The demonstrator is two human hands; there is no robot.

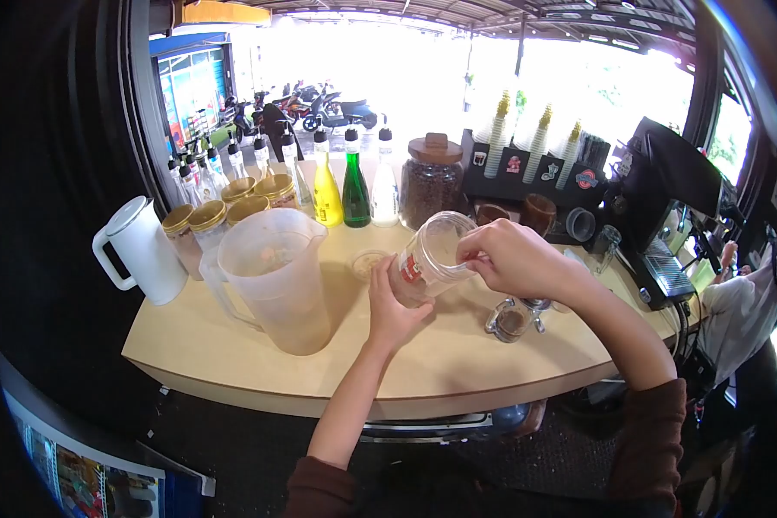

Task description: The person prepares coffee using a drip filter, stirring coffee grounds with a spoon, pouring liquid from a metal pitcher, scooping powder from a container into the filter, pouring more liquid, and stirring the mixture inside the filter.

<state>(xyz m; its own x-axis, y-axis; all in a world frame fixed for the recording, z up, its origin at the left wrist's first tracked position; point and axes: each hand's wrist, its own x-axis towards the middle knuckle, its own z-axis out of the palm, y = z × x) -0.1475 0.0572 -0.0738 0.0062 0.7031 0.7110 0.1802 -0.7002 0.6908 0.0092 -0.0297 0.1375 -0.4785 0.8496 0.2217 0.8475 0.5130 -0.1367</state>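
Note:
My left hand [397, 306] is wrapped round a clear jar [419, 269] with a red-and-white label. The jar tilts to the right above the table, its mouth uncovered. At the rim, my right hand [501, 259] is closed in a pinch, fingertips at the opening; whatever they hold is hidden. A round lid [369, 264] lies on the table behind my left hand. Below my right wrist stands a small glass cup [511, 323] with something dark in it. A large frosted pitcher [276, 285] with a little brownish liquid is to the left.
A white jug [142, 250] and gold-lidded jars [209, 217] stand left. Pump bottles [354, 181] line the back beside a jar of dark beans [433, 181]. Cup stacks [538, 142] and a coffee machine [660, 216] are right, with another person [742, 306] at the far right.

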